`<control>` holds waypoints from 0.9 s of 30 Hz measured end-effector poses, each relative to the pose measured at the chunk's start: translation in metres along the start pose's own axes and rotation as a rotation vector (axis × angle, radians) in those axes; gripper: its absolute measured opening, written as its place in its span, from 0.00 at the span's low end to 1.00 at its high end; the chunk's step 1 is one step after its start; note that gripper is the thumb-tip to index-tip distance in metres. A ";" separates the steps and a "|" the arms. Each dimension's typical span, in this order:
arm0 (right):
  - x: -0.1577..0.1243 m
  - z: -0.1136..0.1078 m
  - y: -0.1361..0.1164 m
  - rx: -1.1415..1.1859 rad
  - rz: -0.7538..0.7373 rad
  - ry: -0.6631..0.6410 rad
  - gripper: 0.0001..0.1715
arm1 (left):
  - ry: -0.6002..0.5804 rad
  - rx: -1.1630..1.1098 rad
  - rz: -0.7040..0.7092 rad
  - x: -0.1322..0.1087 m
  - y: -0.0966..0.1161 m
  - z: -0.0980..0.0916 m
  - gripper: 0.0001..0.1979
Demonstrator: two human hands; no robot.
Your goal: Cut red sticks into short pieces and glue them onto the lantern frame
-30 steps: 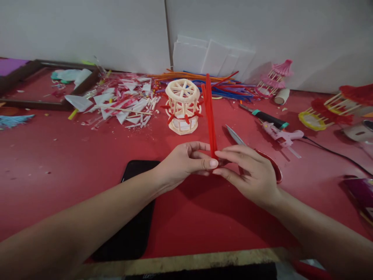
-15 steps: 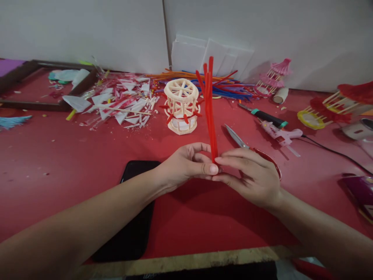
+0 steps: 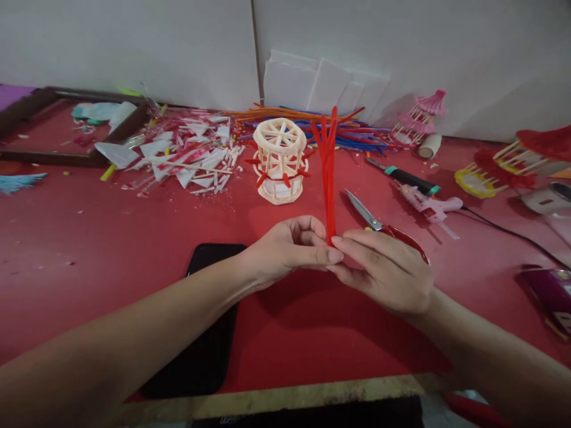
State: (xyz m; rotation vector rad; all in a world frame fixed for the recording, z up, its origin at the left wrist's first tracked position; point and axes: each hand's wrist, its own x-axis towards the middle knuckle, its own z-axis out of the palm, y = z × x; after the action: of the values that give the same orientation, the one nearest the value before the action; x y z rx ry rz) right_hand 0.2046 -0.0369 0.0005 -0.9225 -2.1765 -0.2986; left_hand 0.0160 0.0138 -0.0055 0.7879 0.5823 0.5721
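Note:
A bundle of red pipe cleaners (image 3: 329, 184) stands upright between my hands, its upper ends fanning apart. My left hand (image 3: 298, 246) pinches the bundle's lower end, thumb across the front. From the other side, the fingertips of my right hand (image 3: 383, 267) press on the same end; the very bottom is hidden behind the fingers. Beyond them stands a cream round frame (image 3: 279, 160) of sticks with red pieces around its middle. Scissors (image 3: 363, 208) with red handles lie partly behind my right hand. Under my left forearm is a black phone-like slab (image 3: 209, 356).
A pink glue gun (image 3: 430, 203) with a cord and a black-and-green tool (image 3: 410, 179) lie to the right. Scraps and cut sticks (image 3: 187, 148) pile up at the back left. Loose coloured pipe cleaners (image 3: 357, 137) lie along the wall. A dark wooden frame (image 3: 57, 157) is far left.
The red bundle has shifted slightly right and sits lower, its tops now spread more. Both hands keep hold of its lower end, with the left thumb a little further right.

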 end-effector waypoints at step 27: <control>0.000 0.014 -0.010 1.505 1.190 -0.217 0.10 | 0.008 0.054 0.164 -0.008 0.005 0.007 0.18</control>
State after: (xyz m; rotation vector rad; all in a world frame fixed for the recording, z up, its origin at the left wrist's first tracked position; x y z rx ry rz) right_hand 0.1899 -0.0371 -0.0084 -1.0219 -1.0259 1.7489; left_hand 0.0139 0.0082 0.0049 0.8900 0.5450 0.7129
